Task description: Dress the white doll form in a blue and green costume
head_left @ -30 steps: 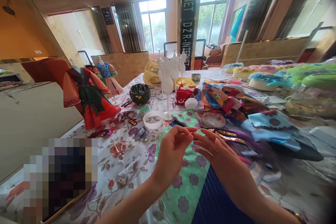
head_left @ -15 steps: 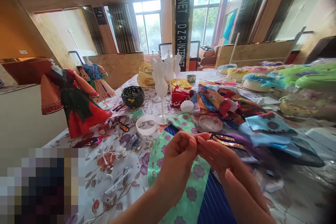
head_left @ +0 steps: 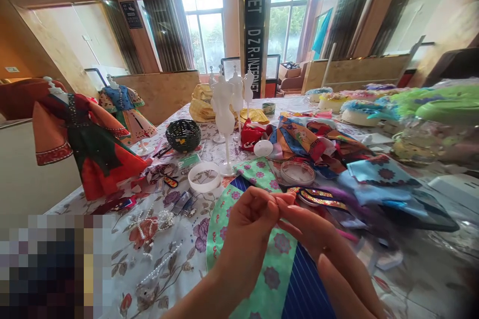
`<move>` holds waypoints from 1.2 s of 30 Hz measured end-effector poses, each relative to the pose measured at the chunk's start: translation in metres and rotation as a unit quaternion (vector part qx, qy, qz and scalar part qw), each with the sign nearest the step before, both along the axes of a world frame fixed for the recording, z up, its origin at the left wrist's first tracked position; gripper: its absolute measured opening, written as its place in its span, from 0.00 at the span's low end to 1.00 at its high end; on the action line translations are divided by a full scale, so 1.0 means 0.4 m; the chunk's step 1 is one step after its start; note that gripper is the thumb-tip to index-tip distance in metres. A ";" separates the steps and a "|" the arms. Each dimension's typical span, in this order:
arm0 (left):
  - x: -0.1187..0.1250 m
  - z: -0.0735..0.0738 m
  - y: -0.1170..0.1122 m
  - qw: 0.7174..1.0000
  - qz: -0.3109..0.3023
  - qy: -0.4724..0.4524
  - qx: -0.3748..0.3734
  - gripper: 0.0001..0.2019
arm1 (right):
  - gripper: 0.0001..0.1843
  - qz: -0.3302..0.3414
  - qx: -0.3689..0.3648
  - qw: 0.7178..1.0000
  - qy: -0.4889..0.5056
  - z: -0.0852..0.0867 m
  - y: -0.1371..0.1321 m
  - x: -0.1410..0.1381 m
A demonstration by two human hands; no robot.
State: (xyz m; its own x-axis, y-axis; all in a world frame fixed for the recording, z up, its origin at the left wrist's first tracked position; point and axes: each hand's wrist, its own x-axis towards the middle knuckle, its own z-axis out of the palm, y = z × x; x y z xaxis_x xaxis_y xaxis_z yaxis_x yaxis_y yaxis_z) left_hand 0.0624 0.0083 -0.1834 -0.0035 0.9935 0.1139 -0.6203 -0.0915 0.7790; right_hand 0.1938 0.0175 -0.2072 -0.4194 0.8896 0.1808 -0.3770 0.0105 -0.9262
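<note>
My left hand (head_left: 249,234) is raised above the table, its thumb and fingers pinched together. My right hand (head_left: 318,239) meets it, fingertips against the left fingertips and its lower digit held apart. Whatever lies between the fingertips is too small to make out. Below both hands spreads a green fabric piece with purple flowers (head_left: 272,278), joined to dark blue striped cloth (head_left: 305,284). Just beyond my right hand lies a dark, glittery trim piece (head_left: 324,199). A white tape roll (head_left: 204,177) and a clear tape roll (head_left: 297,173) rest further back.
White mannequin stands (head_left: 223,109) rise mid-table. Two dressed mannequins, one in a red and green dress (head_left: 92,142), stand left. A black woven basket (head_left: 183,135), pearl strings (head_left: 160,263), heaped colourful fabric (head_left: 299,139) and decorated hats (head_left: 364,111) cover the flowered tablecloth.
The view has tilted down and shifted slightly right. My right hand's fingers have shifted a little around the fingertips' meeting point; both hands still touch there.
</note>
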 end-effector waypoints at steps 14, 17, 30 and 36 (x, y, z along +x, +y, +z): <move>-0.004 -0.013 0.006 0.995 0.090 0.037 0.009 0.07 | 0.21 -0.050 0.063 0.997 0.014 0.005 -0.062 -0.015; -0.004 -0.014 0.005 0.994 0.101 0.027 -0.007 0.06 | 0.19 -0.073 0.070 0.995 0.002 -0.001 -0.073 -0.019; -0.007 -0.010 0.004 0.992 0.081 -0.035 -0.092 0.23 | 0.20 -0.072 0.071 0.995 0.013 0.002 -0.062 -0.025; -0.008 -0.012 0.009 0.995 0.055 -0.043 -0.076 0.18 | 0.13 -0.004 -0.014 0.997 0.070 -0.006 -0.032 -0.021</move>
State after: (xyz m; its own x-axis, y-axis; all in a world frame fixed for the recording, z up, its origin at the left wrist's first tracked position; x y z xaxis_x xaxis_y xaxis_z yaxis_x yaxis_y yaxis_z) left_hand 0.0593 0.0119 -0.1880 -0.1168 0.9922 -0.0426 -0.6782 -0.0483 0.7333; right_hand 0.1855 0.0047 -0.2095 -0.3854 0.8980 0.2122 -0.5029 -0.0116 -0.8643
